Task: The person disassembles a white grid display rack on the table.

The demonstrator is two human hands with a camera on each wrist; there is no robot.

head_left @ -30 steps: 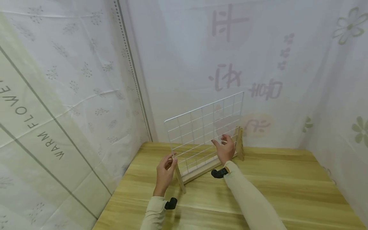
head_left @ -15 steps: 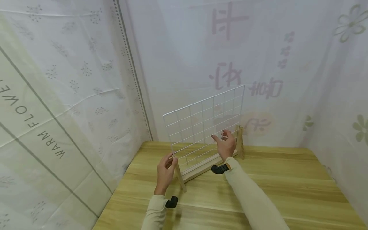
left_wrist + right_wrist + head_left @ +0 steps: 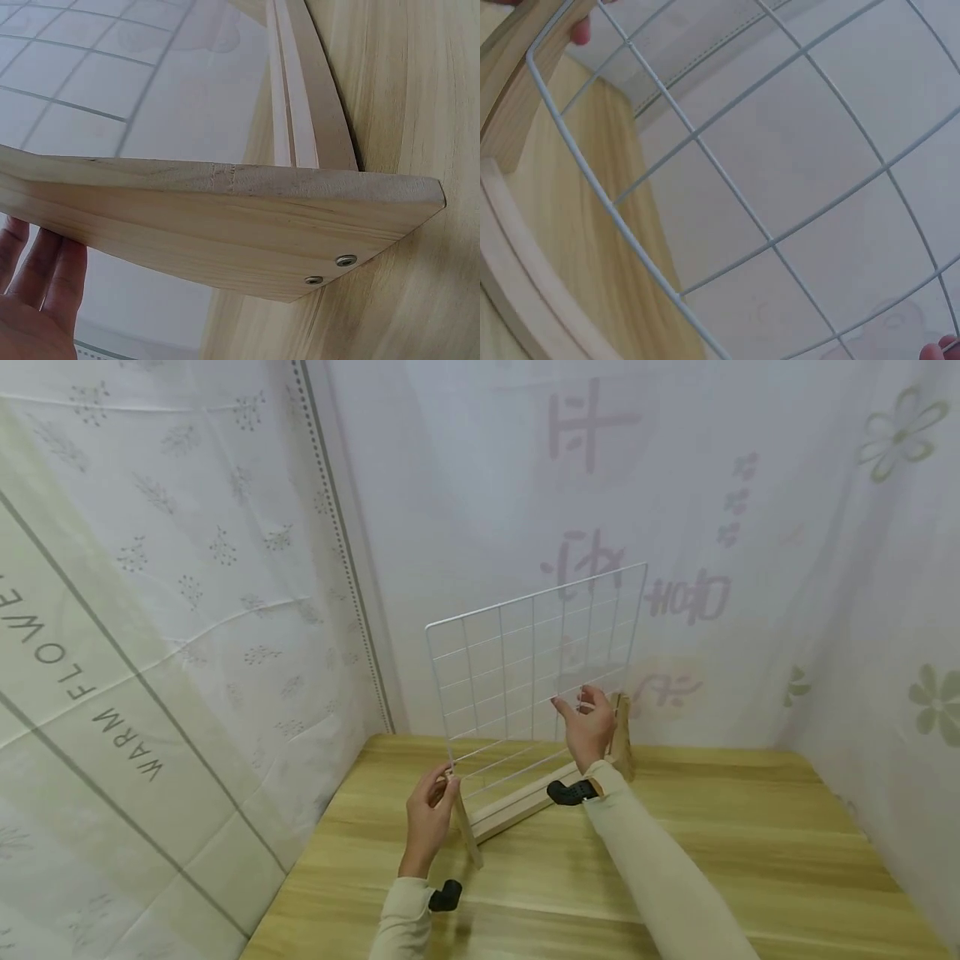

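My left hand [image 3: 427,817] grips the top of the near side piece of a wooden stand [image 3: 517,817], its fingers [image 3: 64,281] on the board's outer side in the left wrist view. A white wire grid panel [image 3: 537,595] rises upright between the stand's two side pieces. My right hand [image 3: 588,733] holds the panel's wires right of its middle, thumb and fingers curled. In the right wrist view the panel's bottom wire [image 3: 622,225] stands apart from the grooved wooden rail [image 3: 525,277]. Two metal screws [image 3: 345,261] show low on the side piece.
The stand rests on a wood-grain table [image 3: 720,843]. Printed white cloth [image 3: 465,485] hangs behind the table and along both sides. Each wrist wears a black camera mount [image 3: 573,792].
The grid panel has risen in the stand, opening a gap between its bottom wire and the rail. My right hand has moved slightly upward with it; my left hand stays at the side piece.
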